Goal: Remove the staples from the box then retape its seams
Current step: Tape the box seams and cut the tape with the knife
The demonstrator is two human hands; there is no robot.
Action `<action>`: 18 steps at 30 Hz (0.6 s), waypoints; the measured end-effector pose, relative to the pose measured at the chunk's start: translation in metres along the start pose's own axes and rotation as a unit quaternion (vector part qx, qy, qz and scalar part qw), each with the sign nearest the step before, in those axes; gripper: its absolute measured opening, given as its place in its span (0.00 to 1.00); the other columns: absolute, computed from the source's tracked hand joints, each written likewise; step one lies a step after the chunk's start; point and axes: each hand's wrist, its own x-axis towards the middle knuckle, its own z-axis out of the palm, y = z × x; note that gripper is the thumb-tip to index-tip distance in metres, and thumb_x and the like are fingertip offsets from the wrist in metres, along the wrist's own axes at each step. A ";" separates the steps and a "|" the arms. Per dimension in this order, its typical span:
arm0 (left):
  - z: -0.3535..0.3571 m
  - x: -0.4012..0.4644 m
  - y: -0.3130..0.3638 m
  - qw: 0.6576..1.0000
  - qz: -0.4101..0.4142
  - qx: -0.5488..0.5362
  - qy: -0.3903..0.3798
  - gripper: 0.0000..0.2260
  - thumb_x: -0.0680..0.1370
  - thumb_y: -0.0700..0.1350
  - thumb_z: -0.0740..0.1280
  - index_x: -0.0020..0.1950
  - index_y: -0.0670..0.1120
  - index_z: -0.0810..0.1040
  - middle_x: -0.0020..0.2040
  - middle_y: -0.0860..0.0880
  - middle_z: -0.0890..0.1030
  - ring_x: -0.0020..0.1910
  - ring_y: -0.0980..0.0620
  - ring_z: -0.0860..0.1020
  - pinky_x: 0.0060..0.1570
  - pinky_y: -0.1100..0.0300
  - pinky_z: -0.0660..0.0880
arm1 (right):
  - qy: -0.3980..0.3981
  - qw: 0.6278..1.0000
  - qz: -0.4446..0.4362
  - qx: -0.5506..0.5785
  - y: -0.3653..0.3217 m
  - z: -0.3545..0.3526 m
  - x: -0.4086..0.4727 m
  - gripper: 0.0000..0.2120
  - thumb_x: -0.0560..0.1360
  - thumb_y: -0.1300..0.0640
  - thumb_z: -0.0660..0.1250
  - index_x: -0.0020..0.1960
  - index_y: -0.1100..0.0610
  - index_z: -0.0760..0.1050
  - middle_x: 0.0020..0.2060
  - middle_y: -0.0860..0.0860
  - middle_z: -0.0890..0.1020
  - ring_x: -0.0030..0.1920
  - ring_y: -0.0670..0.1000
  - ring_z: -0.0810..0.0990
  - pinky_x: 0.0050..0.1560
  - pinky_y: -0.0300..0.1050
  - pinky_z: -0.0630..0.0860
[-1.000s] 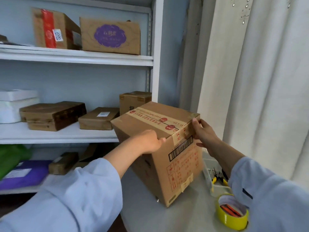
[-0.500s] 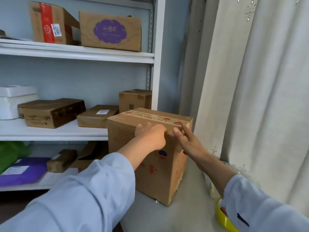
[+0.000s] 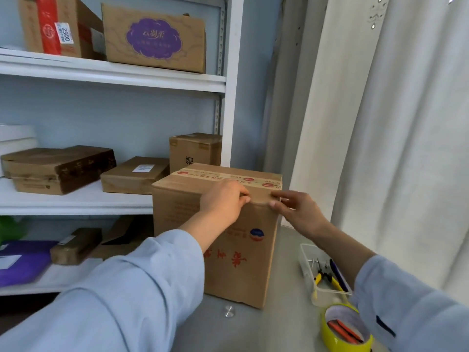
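The upright brown cardboard box [image 3: 236,250], red-printed with pale tape along its top, has its near top edge pinched by curled left hand [image 3: 224,201] and loosely spread right hand [image 3: 298,212].

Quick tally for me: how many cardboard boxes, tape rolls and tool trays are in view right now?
Cardboard boxes: 7, namely the worked box on the table, two on the top shelf, three on the middle shelf, one on the lower shelf
Tape rolls: 1, yellow
Tool trays: 1, clear
Total: 9
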 end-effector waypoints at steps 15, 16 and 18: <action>0.036 -0.025 0.036 0.993 0.064 0.057 0.076 0.21 0.80 0.44 0.62 0.72 0.58 0.67 0.69 0.49 0.66 0.66 0.46 0.64 0.63 0.52 0.67 | -0.001 0.997 0.039 0.067 0.027 -0.037 -0.022 0.22 0.74 0.61 0.70 0.67 0.55 0.73 0.59 0.53 0.80 0.56 0.49 0.78 0.49 0.38 0.73; 0.037 -0.025 0.032 0.993 0.075 0.048 0.075 0.21 0.80 0.43 0.62 0.72 0.58 0.67 0.68 0.49 0.67 0.65 0.47 0.65 0.64 0.51 0.67 | -0.002 0.997 0.049 0.060 0.028 -0.041 -0.027 0.23 0.74 0.59 0.71 0.67 0.55 0.72 0.57 0.53 0.81 0.55 0.49 0.79 0.51 0.41 0.73; 0.034 -0.024 0.024 0.992 0.092 0.030 0.080 0.21 0.79 0.42 0.63 0.71 0.58 0.68 0.66 0.50 0.70 0.64 0.48 0.66 0.65 0.51 0.67 | -0.007 0.997 0.067 0.043 0.032 -0.050 -0.035 0.23 0.73 0.56 0.72 0.66 0.55 0.73 0.53 0.54 0.82 0.51 0.49 0.79 0.51 0.43 0.73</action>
